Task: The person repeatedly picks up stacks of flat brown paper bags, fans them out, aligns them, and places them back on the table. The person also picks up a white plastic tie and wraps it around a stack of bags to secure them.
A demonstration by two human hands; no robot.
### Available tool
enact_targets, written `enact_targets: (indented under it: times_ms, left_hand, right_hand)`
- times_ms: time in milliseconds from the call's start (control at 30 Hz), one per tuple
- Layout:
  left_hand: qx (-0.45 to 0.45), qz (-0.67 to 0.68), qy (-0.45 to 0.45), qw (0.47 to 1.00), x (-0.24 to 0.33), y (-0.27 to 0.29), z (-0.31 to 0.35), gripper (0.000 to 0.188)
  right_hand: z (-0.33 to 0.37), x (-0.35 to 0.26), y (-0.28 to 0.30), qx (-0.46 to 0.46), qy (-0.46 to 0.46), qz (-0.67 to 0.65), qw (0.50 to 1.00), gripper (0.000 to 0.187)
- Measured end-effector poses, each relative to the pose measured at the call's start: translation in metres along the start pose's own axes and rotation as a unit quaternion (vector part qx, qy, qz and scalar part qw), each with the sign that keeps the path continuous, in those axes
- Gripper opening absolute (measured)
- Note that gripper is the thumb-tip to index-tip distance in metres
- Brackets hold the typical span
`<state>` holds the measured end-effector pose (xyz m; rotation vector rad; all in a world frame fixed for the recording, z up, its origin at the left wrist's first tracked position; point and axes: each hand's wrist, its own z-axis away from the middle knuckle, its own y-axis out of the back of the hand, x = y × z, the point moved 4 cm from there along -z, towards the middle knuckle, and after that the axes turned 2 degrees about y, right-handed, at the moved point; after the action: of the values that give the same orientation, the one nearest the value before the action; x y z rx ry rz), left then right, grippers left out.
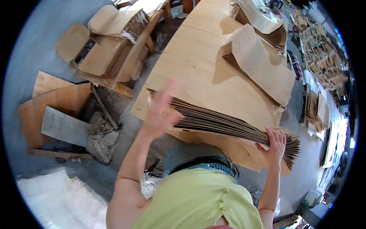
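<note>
A thick stack of brown paper sheets or bags (217, 122) stands on edge along the near side of the wooden table, its layers fanned at the right end. My right hand (273, 145) is closed around the stack near that end, fingers over the top and thumb on the near side. My left hand (162, 110) is at the stack's left end, blurred by motion, with its fingers stretched and apart. A thin pale string shows beside it. Whether the left palm touches the paper is hidden.
On the pale wooden table (190, 57), a brown paper bundle (263, 65) lies at the right, another (263, 17) beyond it. Tied stacks (110, 49) stand at the far left. Boards (65, 126) lean by the floor at left. More bundles (320, 45) line the right side.
</note>
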<state>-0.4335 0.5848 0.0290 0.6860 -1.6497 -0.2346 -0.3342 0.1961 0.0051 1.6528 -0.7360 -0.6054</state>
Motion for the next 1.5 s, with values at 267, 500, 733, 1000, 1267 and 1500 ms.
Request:
enact_targets:
  times_ms: [267, 500, 733, 1000, 1267, 1500]
  left_hand:
    - [0.135, 0.495, 0.175, 0.84, -0.175, -0.051, 0.015, 0.064]
    - [0.149, 0.595, 0.201, 0.764, -0.199, -0.047, 0.018, 0.056]
    - [0.018, 0.557, 0.285, 0.78, -0.181, -0.077, 0.026, 0.071]
    - [-0.039, 0.643, 0.311, 0.699, -0.138, -0.11, 0.031, 0.069]
    - [0.104, 0.578, 0.219, 0.779, -0.135, -0.101, 0.042, 0.063]
    - [0.243, 0.472, 0.155, 0.833, -0.107, -0.011, 0.074, 0.076]
  right_hand:
    - [-0.052, -0.068, -0.002, -0.03, 0.042, -0.093, 0.994, 0.072]
    - [-0.052, -0.07, -0.005, -0.031, 0.024, -0.078, 0.996, 0.062]
    - [-0.061, -0.093, -0.009, -0.088, 0.05, -0.053, 0.993, 0.078]
    - [-0.054, -0.093, -0.002, -0.053, 0.051, -0.075, 0.994, 0.08]
    - [-0.033, -0.061, -0.005, -0.037, 0.063, -0.062, 0.995, 0.078]
    - [-0.011, -0.015, -0.006, -0.021, 0.055, -0.07, 0.996, 0.076]
